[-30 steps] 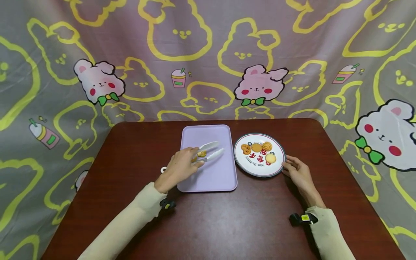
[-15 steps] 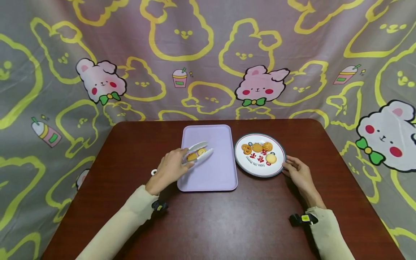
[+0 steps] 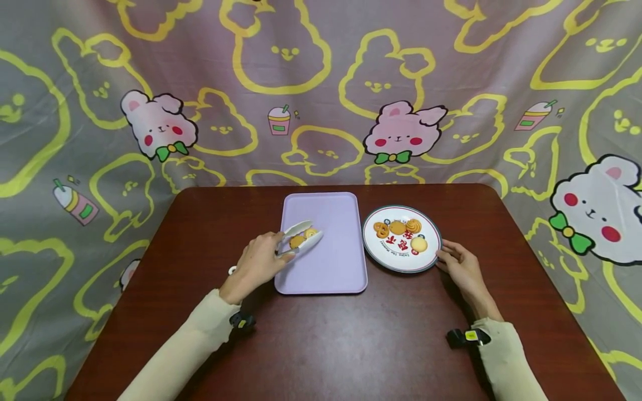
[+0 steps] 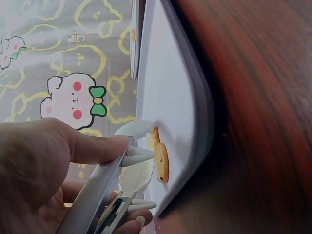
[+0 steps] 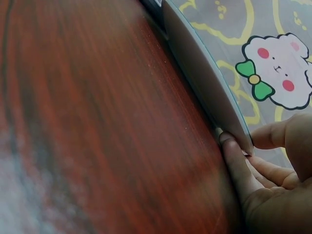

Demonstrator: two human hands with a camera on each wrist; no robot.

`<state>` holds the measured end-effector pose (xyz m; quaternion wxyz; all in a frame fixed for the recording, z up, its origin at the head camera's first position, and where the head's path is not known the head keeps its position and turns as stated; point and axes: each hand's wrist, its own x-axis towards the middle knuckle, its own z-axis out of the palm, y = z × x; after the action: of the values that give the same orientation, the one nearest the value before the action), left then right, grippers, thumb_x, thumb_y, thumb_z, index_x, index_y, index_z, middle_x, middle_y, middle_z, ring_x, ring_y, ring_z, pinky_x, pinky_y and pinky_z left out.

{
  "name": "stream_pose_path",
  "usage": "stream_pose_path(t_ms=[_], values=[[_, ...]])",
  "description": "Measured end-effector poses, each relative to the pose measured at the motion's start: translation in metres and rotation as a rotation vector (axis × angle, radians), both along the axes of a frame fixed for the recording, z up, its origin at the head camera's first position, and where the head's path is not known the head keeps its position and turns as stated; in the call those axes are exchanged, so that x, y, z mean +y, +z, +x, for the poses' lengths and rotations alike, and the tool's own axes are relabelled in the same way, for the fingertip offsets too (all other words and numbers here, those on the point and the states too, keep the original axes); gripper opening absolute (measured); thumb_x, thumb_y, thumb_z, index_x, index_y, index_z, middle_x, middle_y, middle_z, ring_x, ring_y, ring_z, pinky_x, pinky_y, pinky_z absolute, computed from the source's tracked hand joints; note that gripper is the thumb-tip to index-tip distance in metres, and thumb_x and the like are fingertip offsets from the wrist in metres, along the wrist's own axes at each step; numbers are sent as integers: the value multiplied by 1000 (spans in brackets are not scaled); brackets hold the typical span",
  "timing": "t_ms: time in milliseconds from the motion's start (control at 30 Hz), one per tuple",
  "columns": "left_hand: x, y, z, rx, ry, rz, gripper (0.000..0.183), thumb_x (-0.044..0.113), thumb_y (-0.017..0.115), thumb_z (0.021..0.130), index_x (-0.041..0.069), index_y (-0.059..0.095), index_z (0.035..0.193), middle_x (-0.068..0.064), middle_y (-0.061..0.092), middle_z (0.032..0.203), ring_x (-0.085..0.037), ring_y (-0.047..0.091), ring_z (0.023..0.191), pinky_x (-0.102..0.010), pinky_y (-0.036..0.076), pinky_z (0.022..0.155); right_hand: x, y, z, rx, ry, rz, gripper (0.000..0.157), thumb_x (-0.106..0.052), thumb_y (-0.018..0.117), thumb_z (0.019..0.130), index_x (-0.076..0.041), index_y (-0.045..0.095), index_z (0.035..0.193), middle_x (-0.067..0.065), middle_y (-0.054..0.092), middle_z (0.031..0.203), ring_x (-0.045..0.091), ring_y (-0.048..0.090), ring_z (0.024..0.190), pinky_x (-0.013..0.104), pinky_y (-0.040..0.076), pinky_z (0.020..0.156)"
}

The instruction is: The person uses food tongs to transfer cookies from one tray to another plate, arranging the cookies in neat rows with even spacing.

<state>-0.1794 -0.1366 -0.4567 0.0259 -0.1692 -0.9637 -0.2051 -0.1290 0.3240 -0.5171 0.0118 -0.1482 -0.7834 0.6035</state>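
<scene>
My left hand (image 3: 258,259) holds a pair of tongs (image 4: 95,195) with pale tips, thumb on one arm and fingers on the other. Spread apart, the tips reach over the left side of a lavender tray (image 3: 336,250). Between them lie a darker cookie (image 3: 297,241) and a yellowish cookie (image 3: 311,233); whether the tips touch these is unclear. In the left wrist view the darker cookie (image 4: 161,163) rests on the tray beside the tips. My right hand (image 3: 462,267) pinches the right rim of a white plate (image 3: 393,259), thumb and fingers on either side of the edge (image 5: 231,109).
On the plate sit several cookies, among them a pretzel-shaped one (image 3: 382,229), a swirled one (image 3: 413,225) and a pale round one (image 3: 418,244). Tray and plate stand side by side on a dark wooden table (image 3: 331,340). A patterned curtain (image 3: 321,111) hangs behind.
My left hand has drawn back to the left, bringing the tongs' tips from over the tray's middle to either side of the two cookies. My right hand stays at the plate's rim.
</scene>
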Motion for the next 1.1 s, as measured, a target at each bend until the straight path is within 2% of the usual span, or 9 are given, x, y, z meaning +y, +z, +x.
stream_pose_path(t_ms=[267, 433, 533, 667, 900, 1100], values=[[-5, 0, 2, -22, 15, 13, 58, 33, 84, 87, 0, 68, 132, -15, 71, 98, -21, 55, 71, -31, 40, 55, 3, -2, 0, 17, -3, 8, 53, -18, 53, 109, 6, 40, 155, 25, 51, 143, -13, 63, 92, 12, 56, 83], [-8, -1, 3, -25, 24, 14, 59, 35, 85, 87, 0, 68, 131, -12, 66, 88, -20, 52, 67, -30, 36, 52, 3, -4, -1, 22, -2, 8, 53, -18, 52, 109, 6, 40, 155, 25, 51, 142, -13, 63, 92, 12, 56, 83], [-10, -2, 5, -26, 36, 13, 58, 35, 85, 86, 1, 69, 130, -11, 63, 84, -20, 51, 66, -31, 35, 51, 3, -4, -1, 23, 2, 5, 53, -17, 53, 108, 6, 40, 154, 18, 55, 136, -13, 63, 91, 12, 56, 82], [-12, -4, 7, -35, 39, 18, 58, 33, 85, 86, 1, 68, 132, -13, 65, 90, -20, 50, 68, -31, 33, 52, 3, -4, -2, 34, 8, -11, 53, -14, 54, 107, 8, 41, 153, 8, 60, 126, -12, 64, 91, 13, 56, 82], [-11, -5, 5, -29, 25, 27, 58, 32, 83, 88, -1, 67, 133, -16, 70, 99, -20, 51, 70, -31, 35, 53, 2, -1, -2, 33, 22, -2, 54, -16, 54, 108, 8, 40, 154, 24, 54, 140, -13, 63, 93, 12, 56, 83], [-9, -5, 4, -22, 16, 23, 59, 32, 84, 88, -1, 66, 134, -18, 72, 103, -21, 53, 72, -32, 39, 56, 2, -1, -2, 20, 19, 8, 54, -17, 54, 108, 7, 40, 154, 24, 52, 141, -14, 62, 93, 12, 56, 83]])
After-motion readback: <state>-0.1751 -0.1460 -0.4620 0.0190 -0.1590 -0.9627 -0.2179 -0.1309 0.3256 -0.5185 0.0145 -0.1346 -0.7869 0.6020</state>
